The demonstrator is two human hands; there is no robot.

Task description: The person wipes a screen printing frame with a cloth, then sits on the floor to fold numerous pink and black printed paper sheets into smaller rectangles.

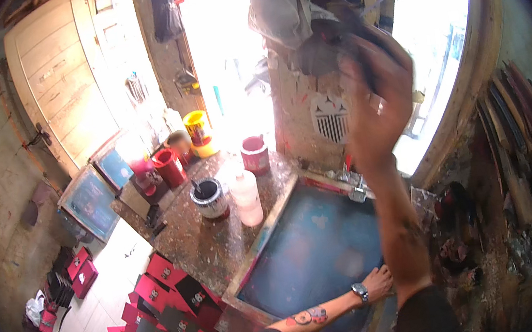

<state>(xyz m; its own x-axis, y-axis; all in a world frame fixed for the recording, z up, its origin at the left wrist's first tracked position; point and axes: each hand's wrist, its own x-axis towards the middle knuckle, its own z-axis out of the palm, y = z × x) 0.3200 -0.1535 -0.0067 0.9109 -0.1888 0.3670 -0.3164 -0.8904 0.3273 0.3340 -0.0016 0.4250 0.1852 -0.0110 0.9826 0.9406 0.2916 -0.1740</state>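
A wooden-framed printing screen (305, 250) with blue-grey mesh lies on the stained worktable, held at its upper edge by a metal hinge clamp (358, 195). My left hand (378, 282), with a watch on the wrist, rests at the screen's right edge, its fingers bent; whether it grips the frame I cannot tell. Raised high above the screen, my right hand (381, 79) is blurred and has a dark cloth-like thing (326, 43) at its fingers; whether it holds that thing is unclear. A grey cloth (282, 6) hangs just behind it.
Left of the screen stand an open tub of dark ink (209, 197), a translucent plastic bottle (246, 200) and a pink tub (255, 155). Red (169, 168) and yellow (199, 132) tubs stand farther back. Printed red and black cards (165, 320) lie lower left. Squeegees (518, 137) lean at right.
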